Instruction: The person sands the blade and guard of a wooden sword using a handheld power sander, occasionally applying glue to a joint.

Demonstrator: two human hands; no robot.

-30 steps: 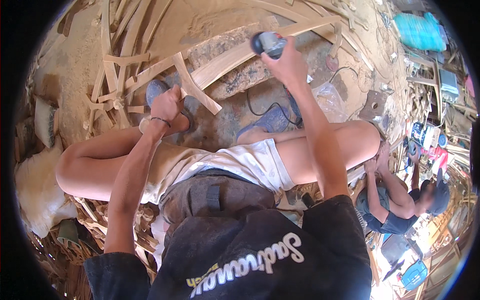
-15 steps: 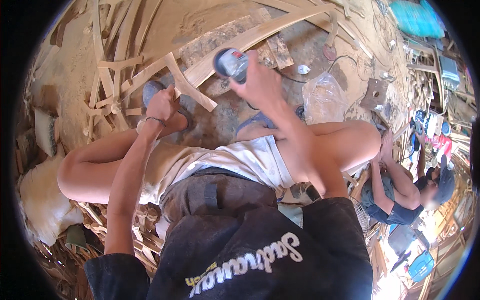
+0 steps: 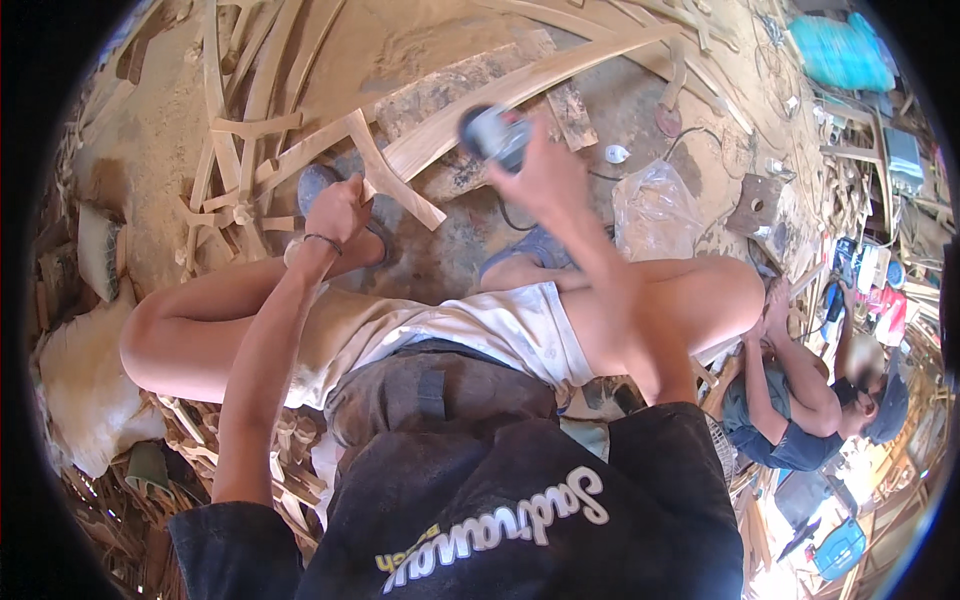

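Note:
My right hand is closed around a handheld power sander, grey with a round dark head and smeared by motion. The sander is over the face of a long, curved wooden board, which slants from near my left foot up to the far right; whether it touches the wood I cannot tell. My left hand is closed at the near end of that board, its fingertips partly hidden. A shorter curved wooden crosspiece lies across the board right beside this hand.
Beneath the board lies a stained wooden slab on the dusty floor. Several curved wooden parts are spread at the left. A clear plastic bag and a dark cable lie at the right. Another person sits further right.
My right hand and the sander have moved a little to the right along the board. The left hand keeps its hold at the near end. The whole view has shifted slightly.

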